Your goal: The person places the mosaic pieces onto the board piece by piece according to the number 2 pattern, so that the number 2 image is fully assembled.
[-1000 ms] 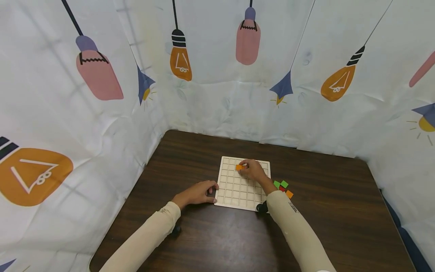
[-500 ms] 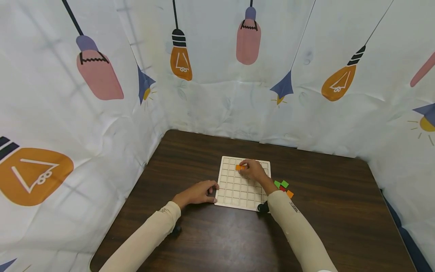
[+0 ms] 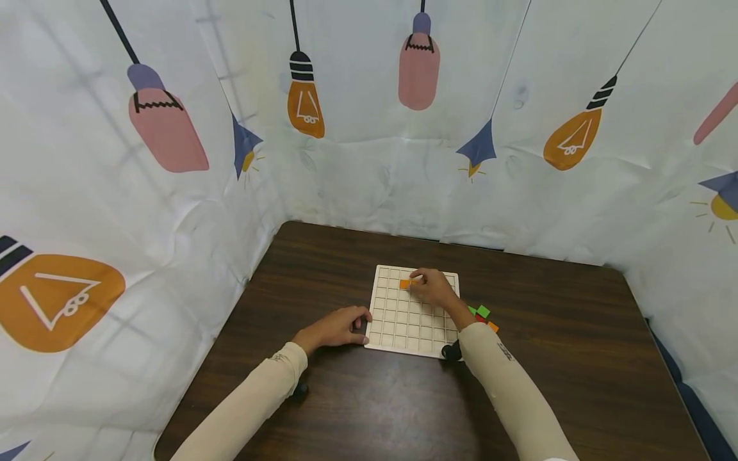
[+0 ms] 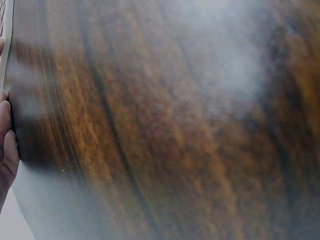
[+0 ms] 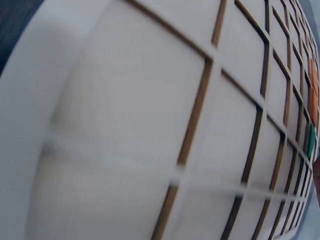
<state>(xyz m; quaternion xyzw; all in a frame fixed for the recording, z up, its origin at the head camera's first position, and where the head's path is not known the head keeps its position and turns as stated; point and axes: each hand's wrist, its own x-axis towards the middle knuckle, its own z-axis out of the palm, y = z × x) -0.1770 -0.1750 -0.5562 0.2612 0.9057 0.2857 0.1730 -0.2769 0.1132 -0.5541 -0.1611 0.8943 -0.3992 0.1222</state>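
Observation:
A white grid board [image 3: 403,320] lies on the dark wooden table [image 3: 357,410]. An orange tile [image 3: 405,283] sits in a cell near the board's far edge. My right hand [image 3: 431,288] reaches over the board and pinches that tile's right side with curled fingertips. My left hand [image 3: 336,327] rests on the table at the board's near left corner, fingers loosely curled and touching the edge. The right wrist view shows the grid board [image 5: 150,125] close up, with the orange tile [image 5: 313,90] and a green one [image 5: 310,141] at the far right.
Loose tiles lie right of the board beside my right forearm: green [image 3: 483,311], red [image 3: 478,318] and orange [image 3: 493,326]. White cloth walls printed with light bulbs [image 3: 305,109] close in the table's back and sides. The left wrist view shows blurred table wood [image 4: 175,125].
Hardly anything. My right forearm has drifted slightly right, covering more of the loose tiles. The orange tile and left hand stay put.

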